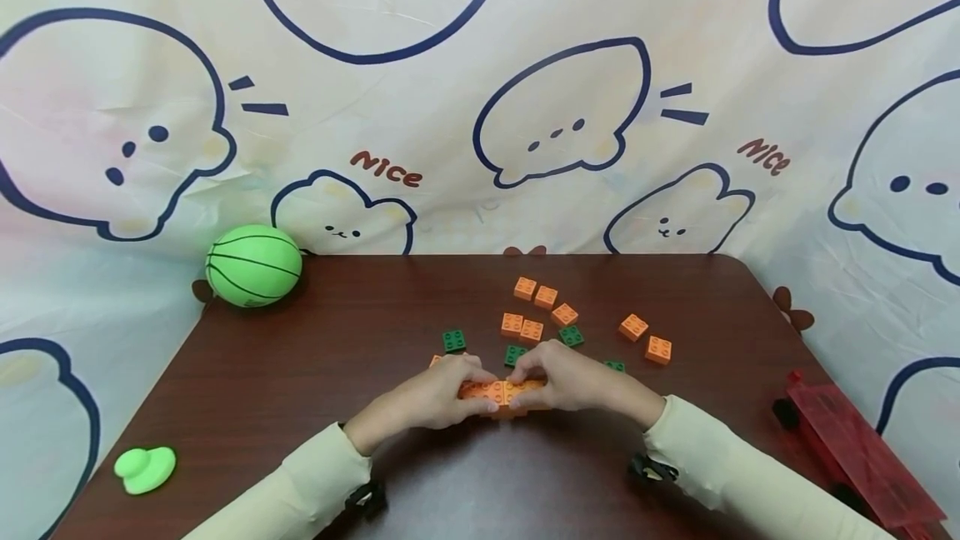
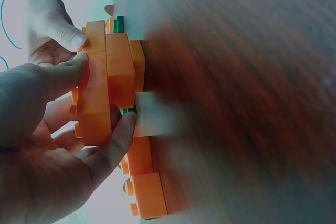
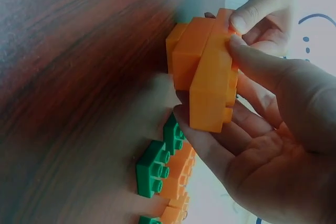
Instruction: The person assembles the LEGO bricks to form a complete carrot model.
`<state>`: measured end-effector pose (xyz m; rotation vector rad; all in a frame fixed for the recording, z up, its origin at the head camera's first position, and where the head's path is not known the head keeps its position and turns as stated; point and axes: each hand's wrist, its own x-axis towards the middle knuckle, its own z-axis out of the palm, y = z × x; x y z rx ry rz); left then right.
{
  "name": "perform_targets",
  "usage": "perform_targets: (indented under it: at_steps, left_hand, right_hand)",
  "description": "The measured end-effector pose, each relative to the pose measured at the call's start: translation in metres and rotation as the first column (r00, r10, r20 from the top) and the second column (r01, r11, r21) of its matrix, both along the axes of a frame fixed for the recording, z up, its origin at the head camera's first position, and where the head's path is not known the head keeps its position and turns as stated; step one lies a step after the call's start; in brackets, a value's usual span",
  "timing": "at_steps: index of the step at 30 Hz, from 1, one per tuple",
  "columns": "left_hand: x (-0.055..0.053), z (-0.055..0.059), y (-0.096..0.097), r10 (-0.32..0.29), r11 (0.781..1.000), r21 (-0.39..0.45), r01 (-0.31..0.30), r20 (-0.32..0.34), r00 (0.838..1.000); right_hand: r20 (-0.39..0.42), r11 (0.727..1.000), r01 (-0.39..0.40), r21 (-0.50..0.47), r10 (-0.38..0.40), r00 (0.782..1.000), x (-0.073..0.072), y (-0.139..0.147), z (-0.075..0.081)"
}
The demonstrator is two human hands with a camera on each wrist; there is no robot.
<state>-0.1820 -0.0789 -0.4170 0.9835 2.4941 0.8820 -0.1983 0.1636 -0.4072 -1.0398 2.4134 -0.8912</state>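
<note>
Orange, smooth-sided plastic makes up the stepped brick stack held between the person's two hands, its long axis running left to right, roughly parallel to the far edge of the bench. Neither hand is nearer: the left hand grips the left end and the right hand the right, each thumb on the near side, studs facing up. Its widest layer sits on top and overhangs narrower bricks below; whether the lowest touches the bench, I cannot tell. Loose orange bricks and green bricks, squarish and studded, lie beyond the hands towards the far edge, most of them on the right hand's side. Dark, glossy wood grain covers the bench. At its far left corner rests a round green ball with black seams; near the left edge, a rounded lime toy; along the right edge, a translucent red wheeled toy.
</note>
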Motion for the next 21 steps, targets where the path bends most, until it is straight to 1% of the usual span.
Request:
perform_targets:
  at_steps: [5,10,13,15,18,21]
  left_hand:
    - [0.0015,-0.0028,0.0007,-0.018,1.0,0.021,0.019,-0.033,0.999]
    - [0.0059,-0.0041,0.001,-0.031,0.999,0.02,0.031,-0.027,0.999]
    - [0.0067,-0.0036,0.0016,-0.023,1.0,0.013,0.023,-0.026,0.999]
    - [0.0064,-0.0037,0.0016,-0.006,1.0,0.002,0.006,-0.037,0.999]
    - [0.0046,-0.0041,-0.0002,0.029,0.999,-0.017,-0.031,-0.071,0.997]
    - [0.0003,-0.0026,-0.0075,0.092,0.996,0.028,-0.09,-0.075,0.993]
  right_hand:
    - [0.003,1.0,-0.002,0.0,0.002,1.0,0.0011,0.0013,-0.001]
    - [0.008,1.0,-0.02,0.007,0.02,1.0,0.003,0.0015,-0.0049]
    - [0.007,1.0,-0.019,0.003,0.019,1.0,0.0029,0.0013,-0.0056]
    - [-0.007,1.0,-0.022,-0.003,0.022,1.0,0.0021,0.0012,-0.0057]
    - [-0.033,0.999,-0.032,-0.012,0.032,0.999,0.0008,0.0015,-0.0053]
    - [-0.051,0.999,-0.032,-0.007,0.032,0.998,0.0003,0.0022,-0.0047]
